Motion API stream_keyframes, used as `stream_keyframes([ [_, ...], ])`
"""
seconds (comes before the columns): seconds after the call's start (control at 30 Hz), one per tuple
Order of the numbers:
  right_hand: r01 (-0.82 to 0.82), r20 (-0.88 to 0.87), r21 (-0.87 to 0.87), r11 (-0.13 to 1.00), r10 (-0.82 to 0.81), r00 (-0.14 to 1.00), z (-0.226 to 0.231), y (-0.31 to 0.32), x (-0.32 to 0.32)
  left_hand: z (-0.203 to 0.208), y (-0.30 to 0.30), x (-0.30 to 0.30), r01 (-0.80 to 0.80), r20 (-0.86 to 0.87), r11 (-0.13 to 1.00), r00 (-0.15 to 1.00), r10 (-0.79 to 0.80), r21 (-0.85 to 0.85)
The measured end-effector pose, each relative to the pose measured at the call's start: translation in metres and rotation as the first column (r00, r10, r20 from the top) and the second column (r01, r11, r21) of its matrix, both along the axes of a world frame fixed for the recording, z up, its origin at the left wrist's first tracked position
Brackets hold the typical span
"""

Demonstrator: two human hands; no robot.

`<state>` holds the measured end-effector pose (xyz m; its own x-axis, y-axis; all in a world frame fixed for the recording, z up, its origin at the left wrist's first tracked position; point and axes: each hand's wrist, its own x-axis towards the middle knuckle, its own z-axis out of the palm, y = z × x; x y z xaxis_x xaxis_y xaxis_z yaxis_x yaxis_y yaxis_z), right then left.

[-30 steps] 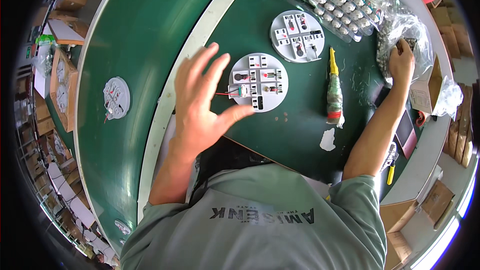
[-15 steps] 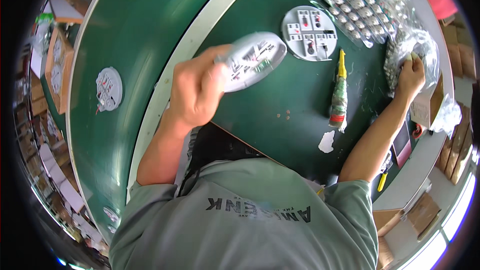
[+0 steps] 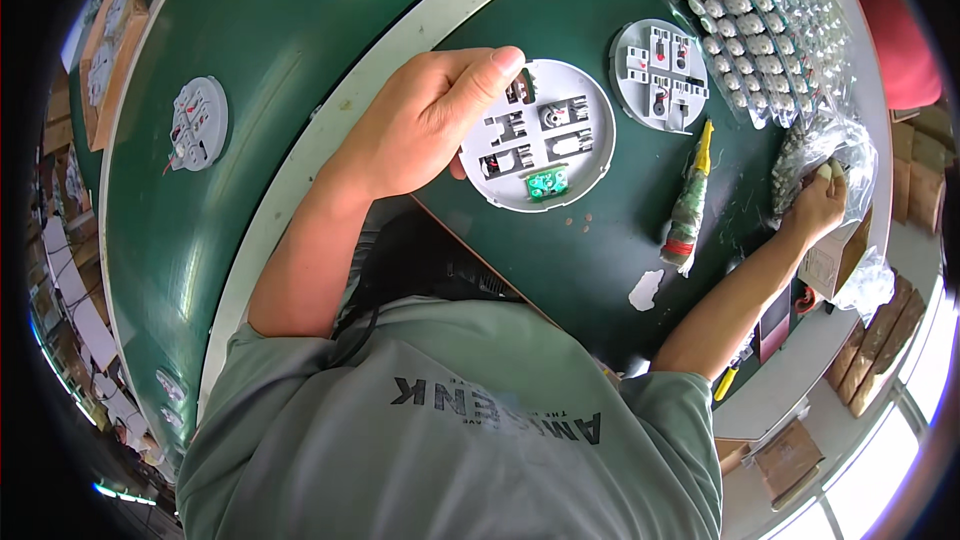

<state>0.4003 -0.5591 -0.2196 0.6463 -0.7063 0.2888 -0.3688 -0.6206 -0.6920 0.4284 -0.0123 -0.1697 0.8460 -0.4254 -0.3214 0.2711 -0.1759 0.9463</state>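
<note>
My left hand [image 3: 435, 120] grips the left rim of a round white plastic housing [image 3: 590, 165], thumb on top. The housing's open side faces up, showing moulded slots, dark metal clips and a small green circuit board [image 3: 547, 183]. Far to the right, my right hand [image 3: 822, 205] is at a clear plastic bag [image 3: 858, 145] of small parts, its fingers pinched together. What lies between those fingertips is too small to make out. A second round housing [image 3: 650, 112] with similar fittings rests on the green bench beyond the held one.
Clear trays of round metallic parts [image 3: 740, 30] lie at the far right. Near them is a wrapped tool with a yellow tip [image 3: 685, 202]. A white scrap [image 3: 646, 290] lies closer. Left of the pale rail, another housing [image 3: 198, 123] sits on a green belt. A cardboard box [image 3: 828, 258] stands by my right forearm.
My left hand has turned the housing from a steep tilt to nearly face-on and brought it slightly right and down. My right hand stays at the bag. The whole view has shifted.
</note>
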Motion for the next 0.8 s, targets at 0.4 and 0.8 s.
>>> stream_keyframes([
  [0.4,0.076,0.158,0.229,0.970,-0.114,0.981,-0.002,0.004,0.000,-0.004,0.006,0.007,0.063,-0.050,0.998,0.997,-0.063,-0.004],
  [0.8,0.019,0.203,0.251,0.968,-0.071,0.977,0.004,0.022,-0.003,-0.005,0.005,0.010,0.042,-0.027,0.997,0.999,-0.044,-0.063],
])
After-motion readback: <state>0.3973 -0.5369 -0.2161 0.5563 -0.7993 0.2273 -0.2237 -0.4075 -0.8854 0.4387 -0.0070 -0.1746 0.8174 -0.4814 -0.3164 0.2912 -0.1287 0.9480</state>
